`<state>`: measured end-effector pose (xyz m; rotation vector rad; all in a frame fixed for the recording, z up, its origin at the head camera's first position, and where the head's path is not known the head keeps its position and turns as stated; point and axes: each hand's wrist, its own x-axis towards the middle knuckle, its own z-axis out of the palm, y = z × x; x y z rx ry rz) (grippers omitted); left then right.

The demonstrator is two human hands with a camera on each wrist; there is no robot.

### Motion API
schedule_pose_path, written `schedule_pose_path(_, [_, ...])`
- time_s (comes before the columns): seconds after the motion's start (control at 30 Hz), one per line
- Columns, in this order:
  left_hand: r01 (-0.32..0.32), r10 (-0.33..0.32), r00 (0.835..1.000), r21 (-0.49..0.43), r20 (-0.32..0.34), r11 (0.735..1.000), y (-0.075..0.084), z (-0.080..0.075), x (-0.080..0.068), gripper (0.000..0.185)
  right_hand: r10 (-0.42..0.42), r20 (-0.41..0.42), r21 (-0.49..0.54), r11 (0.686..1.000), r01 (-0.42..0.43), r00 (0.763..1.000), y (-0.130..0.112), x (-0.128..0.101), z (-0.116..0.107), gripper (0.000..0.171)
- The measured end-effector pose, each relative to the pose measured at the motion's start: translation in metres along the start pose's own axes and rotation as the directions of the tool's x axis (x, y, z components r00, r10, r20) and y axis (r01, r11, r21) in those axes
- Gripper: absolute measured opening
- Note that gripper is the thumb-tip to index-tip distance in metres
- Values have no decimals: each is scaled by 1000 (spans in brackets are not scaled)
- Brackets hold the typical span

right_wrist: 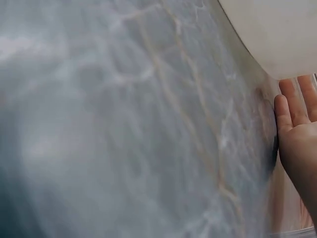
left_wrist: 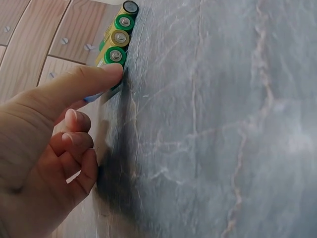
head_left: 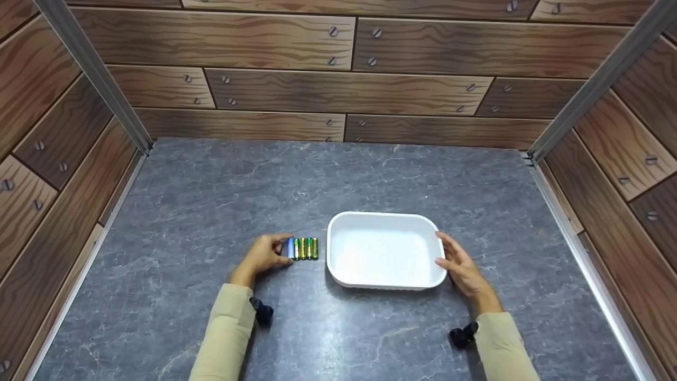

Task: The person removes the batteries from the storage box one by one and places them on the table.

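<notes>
A row of several small batteries (head_left: 304, 248) lies on the grey stone-look table (head_left: 338, 174), just left of a white empty tray (head_left: 381, 214). My left hand (head_left: 264, 255) is at the row's left end and pinches the blue battery (head_left: 290, 248). In the left wrist view the thumb (left_wrist: 79, 84) lies across that blue battery (left_wrist: 94, 97), beside the green and gold batteries (left_wrist: 119, 37), and the other fingers are curled. My right hand (head_left: 459, 264) rests with straight fingers against the tray's right wall. The right wrist view shows its palm (right_wrist: 297, 134) next to the tray (right_wrist: 277, 34).
Wood-patterned walls (head_left: 349, 90) with metal corner posts close in the table at the back and on both sides. Bare table surface lies behind the tray and to the far left and right. Small black wrist cameras (head_left: 263, 312) sit on both beige sleeves.
</notes>
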<state>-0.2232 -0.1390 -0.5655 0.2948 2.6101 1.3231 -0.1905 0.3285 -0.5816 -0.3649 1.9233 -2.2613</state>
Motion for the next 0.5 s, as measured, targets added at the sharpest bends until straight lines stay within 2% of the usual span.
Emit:
schedule_pose_path(0.17, [19, -19, 1000, 33, -4, 999, 1, 0, 0, 59, 5, 5, 1, 1000, -5, 1000, -1, 1, 1, 58])
schedule_pose_path(0.3, [28, -29, 999, 46, 17, 999, 5, -3, -1, 63, 47, -70, -21, 999, -49, 996, -10, 4, 6, 54])
schedule_pose_path(0.4, [53, -54, 998, 66, 23, 996, 14, -8, -1, 67, 45, -198, -156, 985, -77, 979, -22, 12, 13, 52])
schedule_pose_path(0.47, [58, -58, 998, 112, -6, 992, 25, -11, -1, 66, 9, -303, -296, 949, -103, 953, -33, 19, 21, 48])
schedule_pose_path(0.5, [46, -41, 998, 151, -37, 988, 31, -13, -1, 64, -10, -347, -370, 920, -127, 938, -39, 22, 26, 47])
